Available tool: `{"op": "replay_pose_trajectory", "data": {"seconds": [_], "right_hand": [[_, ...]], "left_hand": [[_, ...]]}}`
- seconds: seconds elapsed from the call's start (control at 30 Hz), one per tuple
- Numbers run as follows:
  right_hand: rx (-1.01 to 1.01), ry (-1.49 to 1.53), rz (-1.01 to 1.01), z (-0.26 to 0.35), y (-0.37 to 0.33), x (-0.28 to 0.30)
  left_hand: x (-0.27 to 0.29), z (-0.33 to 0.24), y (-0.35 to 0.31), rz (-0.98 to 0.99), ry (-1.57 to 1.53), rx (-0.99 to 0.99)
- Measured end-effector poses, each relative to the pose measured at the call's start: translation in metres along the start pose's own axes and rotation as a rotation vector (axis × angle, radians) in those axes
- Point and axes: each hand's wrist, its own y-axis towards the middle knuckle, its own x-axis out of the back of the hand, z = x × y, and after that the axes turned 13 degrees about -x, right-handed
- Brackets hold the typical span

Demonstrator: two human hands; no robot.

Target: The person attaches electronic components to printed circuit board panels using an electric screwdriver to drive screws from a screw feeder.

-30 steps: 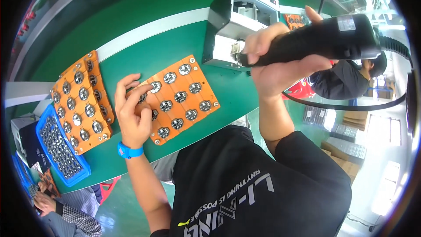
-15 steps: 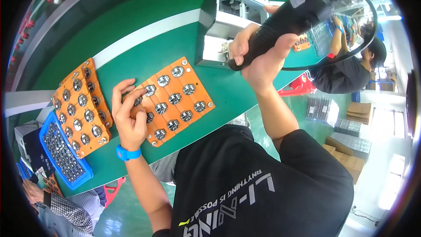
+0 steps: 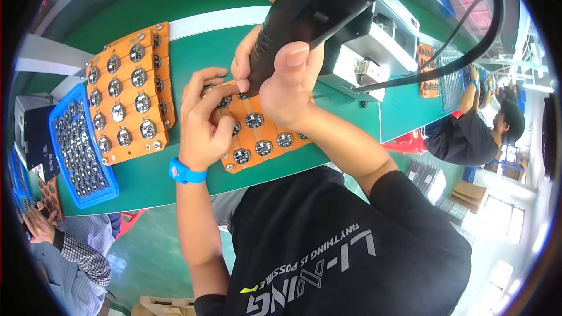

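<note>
My right hand (image 3: 287,79) is wrapped round a thick black handheld tool (image 3: 316,6), the fingers closed on its grip and the thumb laid along the near side. The tool slants from the top of the frame down to the middle, and its lower end points at the orange board (image 3: 247,136) in front of me; my hand hides its tip, so I cannot tell whether it touches anything.

The board lies flat in the centre of the frame, partly covered by both my hands. Round silver-and-black parts (image 3: 254,120) sit in its rows. My left hand (image 3: 205,120) lies over the board's left edge with the fingers bent and spread, thumb apart from forefinger, and the forefinger's tip is just beside my right fingers. A blue wristband (image 3: 187,173) goes round that wrist.

All this is on the green bench (image 3: 158,184). At the left of the frame two more orange boards (image 3: 130,122) overlap, the upper one filled with the same kind of round parts. Just beside them, further left, is a blue tray (image 3: 95,200) full of loose ones. Toward the upper right stands a silver-and-black machine (image 3: 383,44), and a black cable (image 3: 497,11) curves past it. One co-worker (image 3: 76,251) sits at the lower left, another (image 3: 468,140) at the right. My black T-shirt (image 3: 345,257) fills the bottom middle.
</note>
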Motion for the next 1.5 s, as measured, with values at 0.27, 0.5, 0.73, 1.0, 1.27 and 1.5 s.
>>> {"op": "replay_pose_trajectory", "data": {"seconds": [0.27,0.5,0.73,1.0,1.27,1.5], "right_hand": [[-0.031,0.016,-0.008,-0.011,0.000,-0.003],[-0.015,0.016,0.057,-0.013,-0.003,0.000],[0.008,0.052,0.068,-0.015,-0.008,0.000],[0.006,0.073,0.073,-0.015,-0.007,-0.001],[0.026,0.094,0.079,-0.021,-0.009,-0.001],[0.057,0.135,0.146,-0.026,0.001,-0.002]], "left_hand": [[0.003,0.008,-0.001,0.006,0.051,-0.054],[0.003,0.007,-0.001,0.013,0.054,-0.050],[0.007,0.000,0.002,-0.001,-0.078,0.028],[0.012,-0.006,0.004,-0.028,0.037,0.008],[0.007,-0.010,-0.012,-0.109,0.154,-0.010],[0.002,-0.002,-0.016,-0.143,0.146,0.000]]}}
